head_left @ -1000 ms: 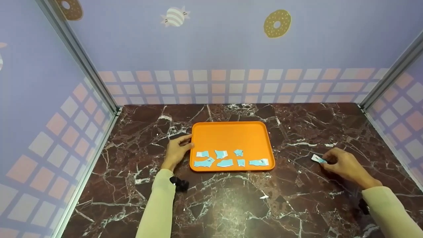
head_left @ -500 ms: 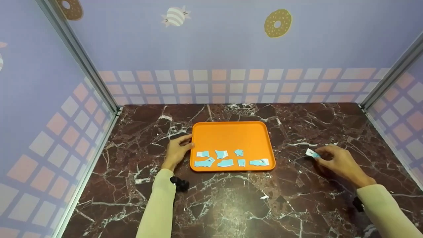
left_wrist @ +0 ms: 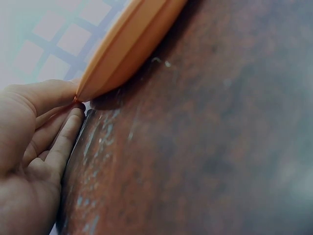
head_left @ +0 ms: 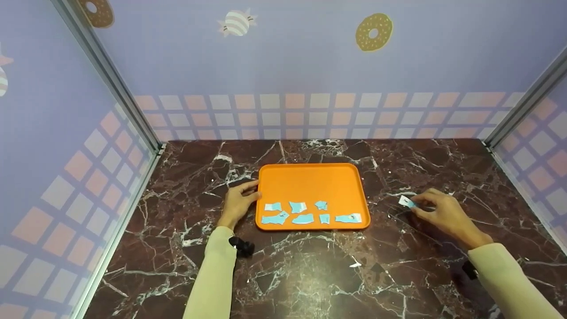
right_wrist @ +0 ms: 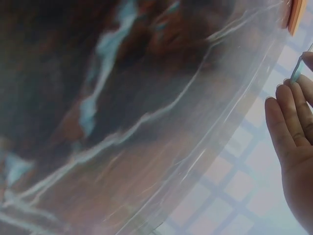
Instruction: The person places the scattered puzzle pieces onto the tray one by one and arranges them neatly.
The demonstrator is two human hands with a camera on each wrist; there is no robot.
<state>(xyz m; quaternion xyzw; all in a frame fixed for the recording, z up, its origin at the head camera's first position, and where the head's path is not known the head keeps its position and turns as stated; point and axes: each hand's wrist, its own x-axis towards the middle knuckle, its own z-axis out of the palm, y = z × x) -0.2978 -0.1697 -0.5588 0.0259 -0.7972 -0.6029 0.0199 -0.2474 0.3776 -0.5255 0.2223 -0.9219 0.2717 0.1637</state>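
An orange tray [head_left: 310,181] lies on the marbled table, with several torn light-blue and white paper pieces [head_left: 302,219] in two rows along its near half. My left hand [head_left: 237,203] holds the tray's left rim; in the left wrist view the thumb lies on the rim and the fingers [left_wrist: 67,132] are below it. Right of the tray, my right hand [head_left: 445,216] pinches a torn piece of paper [head_left: 404,201], white at one end and light blue at the other. Only a blue edge of this scrap [right_wrist: 297,71] shows in the right wrist view.
Purple walls [head_left: 301,53] with pink and white squares enclose the table [head_left: 305,279] at the back and both sides. A small white scrap [head_left: 355,265] lies on the table nearer to me than the tray. Tiny white specks dot the surface on the right.
My right hand has moved left toward the tray, carrying the torn piece of paper. The left hand and the tray have stayed in place.
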